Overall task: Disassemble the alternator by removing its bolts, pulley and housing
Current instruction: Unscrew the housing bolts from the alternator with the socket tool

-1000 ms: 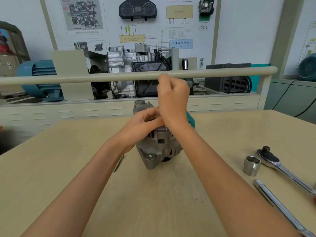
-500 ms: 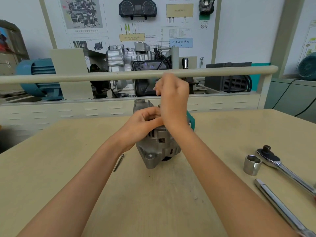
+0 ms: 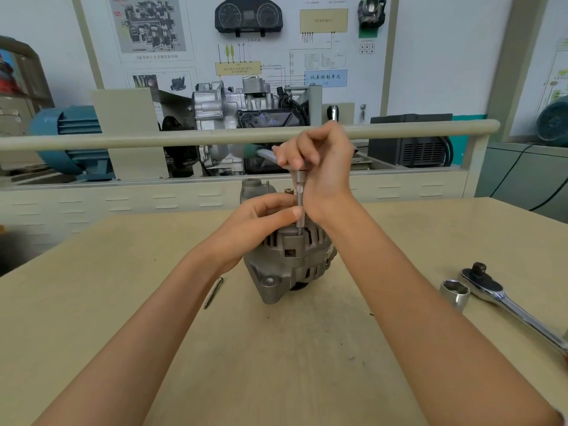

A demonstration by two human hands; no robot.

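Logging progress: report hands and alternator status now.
Right hand grips ratchet handle, its extension shaft standing on alternator. Left hand pinches the shaft. Housing still assembled. Nothing in the way.

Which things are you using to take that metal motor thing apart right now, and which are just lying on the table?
In use:
alternator
small driver
left hand
right hand

Lying about:
loose socket
ratchet wrench
thin rod
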